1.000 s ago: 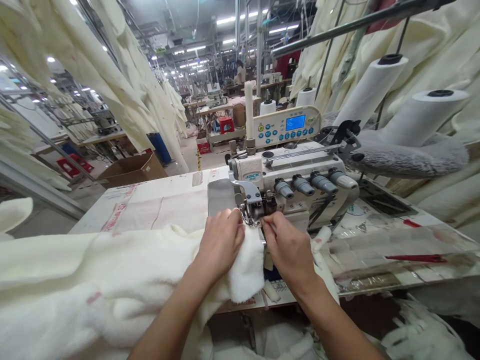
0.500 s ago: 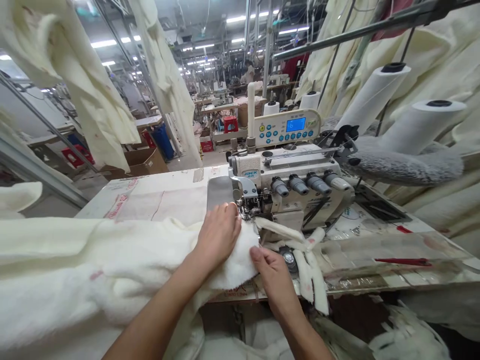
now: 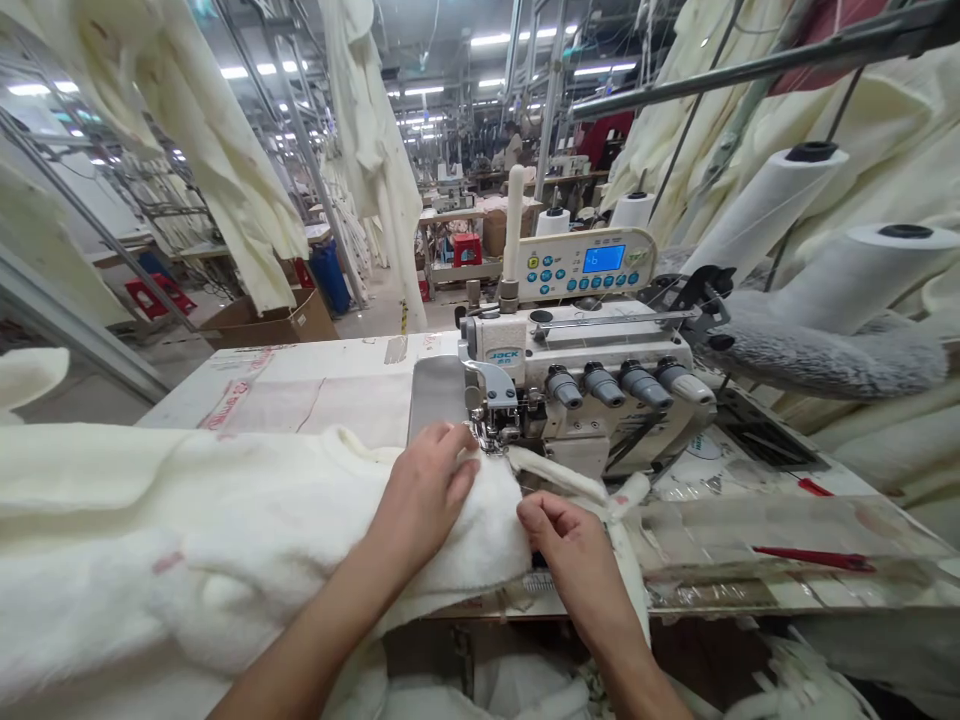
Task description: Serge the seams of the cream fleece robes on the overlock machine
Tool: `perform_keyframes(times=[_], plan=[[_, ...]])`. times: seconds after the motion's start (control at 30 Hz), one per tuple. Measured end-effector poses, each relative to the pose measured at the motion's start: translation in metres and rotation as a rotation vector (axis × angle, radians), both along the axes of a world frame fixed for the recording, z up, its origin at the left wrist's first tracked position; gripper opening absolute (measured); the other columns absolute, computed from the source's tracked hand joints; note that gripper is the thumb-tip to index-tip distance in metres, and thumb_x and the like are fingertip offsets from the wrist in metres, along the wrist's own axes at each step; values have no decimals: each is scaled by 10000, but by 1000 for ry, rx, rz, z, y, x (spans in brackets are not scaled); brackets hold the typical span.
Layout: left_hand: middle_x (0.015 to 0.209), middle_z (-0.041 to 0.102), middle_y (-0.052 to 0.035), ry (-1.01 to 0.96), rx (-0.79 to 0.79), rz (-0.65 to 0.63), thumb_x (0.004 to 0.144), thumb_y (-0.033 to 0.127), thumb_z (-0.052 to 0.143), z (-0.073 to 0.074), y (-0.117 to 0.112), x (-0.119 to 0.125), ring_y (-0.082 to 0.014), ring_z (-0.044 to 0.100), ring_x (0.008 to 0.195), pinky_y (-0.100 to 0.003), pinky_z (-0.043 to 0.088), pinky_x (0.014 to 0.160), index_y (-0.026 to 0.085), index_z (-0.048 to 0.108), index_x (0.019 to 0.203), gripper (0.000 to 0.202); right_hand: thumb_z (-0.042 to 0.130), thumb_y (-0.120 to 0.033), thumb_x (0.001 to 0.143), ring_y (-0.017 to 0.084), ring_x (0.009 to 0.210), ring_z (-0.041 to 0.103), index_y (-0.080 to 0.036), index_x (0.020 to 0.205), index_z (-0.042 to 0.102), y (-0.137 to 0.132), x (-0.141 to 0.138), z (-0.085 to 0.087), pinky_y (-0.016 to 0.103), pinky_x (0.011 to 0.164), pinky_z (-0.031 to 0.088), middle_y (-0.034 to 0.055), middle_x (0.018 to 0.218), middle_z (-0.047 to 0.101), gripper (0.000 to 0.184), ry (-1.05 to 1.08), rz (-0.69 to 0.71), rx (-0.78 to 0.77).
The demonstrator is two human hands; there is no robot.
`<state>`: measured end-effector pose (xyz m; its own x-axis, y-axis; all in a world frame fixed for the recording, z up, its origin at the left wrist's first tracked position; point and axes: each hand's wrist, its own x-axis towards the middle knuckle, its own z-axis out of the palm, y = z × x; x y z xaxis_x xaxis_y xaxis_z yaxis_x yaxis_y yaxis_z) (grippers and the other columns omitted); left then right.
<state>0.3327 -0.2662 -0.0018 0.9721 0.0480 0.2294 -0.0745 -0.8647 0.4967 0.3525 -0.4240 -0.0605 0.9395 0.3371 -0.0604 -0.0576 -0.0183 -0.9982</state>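
White fleece fabric (image 3: 300, 500) spreads over the left side of the table, its right edge running under the presser foot (image 3: 489, 437) of an overlock sewing machine (image 3: 570, 330). My left hand (image 3: 431, 490) rests on the fleece just left of the foot, fingers curled and closed on the cloth. Lower and to the right, my right hand (image 3: 566, 530) pinches the edge of the fleece between thumb and forefinger. A narrow white fabric strip (image 3: 559, 470) trails to the right from beside the foot.
Red tweezers (image 3: 814, 557) lie on the table's right side. Large white thread cones (image 3: 780, 210) stand behind the machine, by a grey fluffy piece (image 3: 840, 350). Cream fabric pieces (image 3: 225, 180) hang at left and right. A cardboard box (image 3: 270, 320) sits on the floor beyond.
The view has shifted slightly. My left hand has slid a little back from the presser foot, its thumb now showing. My right hand still pinches the fleece edge, slightly lower.
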Motion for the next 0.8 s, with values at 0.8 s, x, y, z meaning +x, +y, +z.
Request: perform_keyframes(times=[0.8], plan=[[862, 597, -17, 32, 34, 32, 841, 197, 471, 2, 2, 9, -200, 554, 825, -317, 417, 714, 209, 477, 811, 33, 561, -447, 794, 99, 559, 392, -191, 706, 505, -12, -2, -3, 189, 489, 312, -43, 610, 434, 276, -16, 51, -78]])
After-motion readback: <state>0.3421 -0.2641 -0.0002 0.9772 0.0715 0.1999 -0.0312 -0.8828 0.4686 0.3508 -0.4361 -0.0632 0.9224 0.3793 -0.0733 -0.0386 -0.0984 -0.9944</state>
